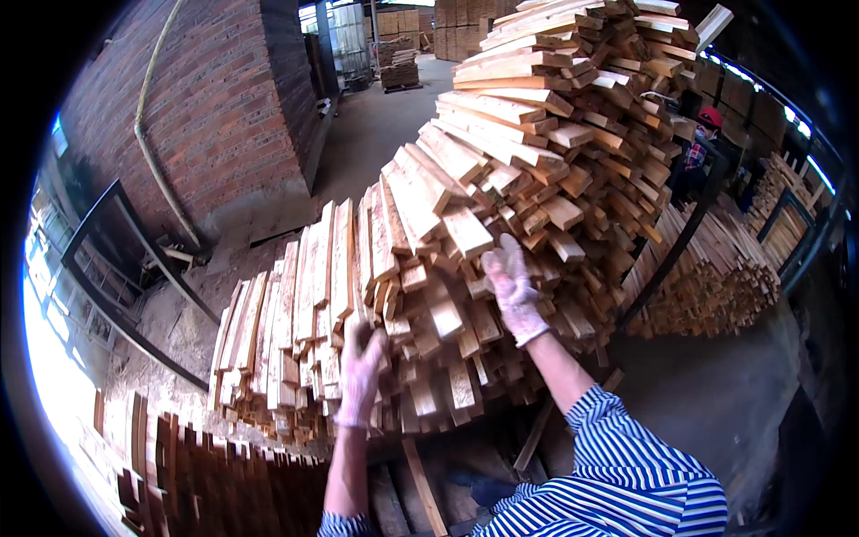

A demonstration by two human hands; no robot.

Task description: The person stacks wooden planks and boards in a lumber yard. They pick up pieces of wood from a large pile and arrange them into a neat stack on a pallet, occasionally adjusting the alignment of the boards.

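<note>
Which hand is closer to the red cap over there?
Right. In the picture, the right hand is below and left of the red cap; the left hand is lower and farther left.

Gloved hands (514, 295) at big wooden plank stack (510, 166); brick wall (215, 116) upper left.

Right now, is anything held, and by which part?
The right hand is open, holding nothing; whether the blurred left hand grips anything cannot be told.

Boards (467, 234): rough, matt wood; gloves (518, 306): cloth.
</note>
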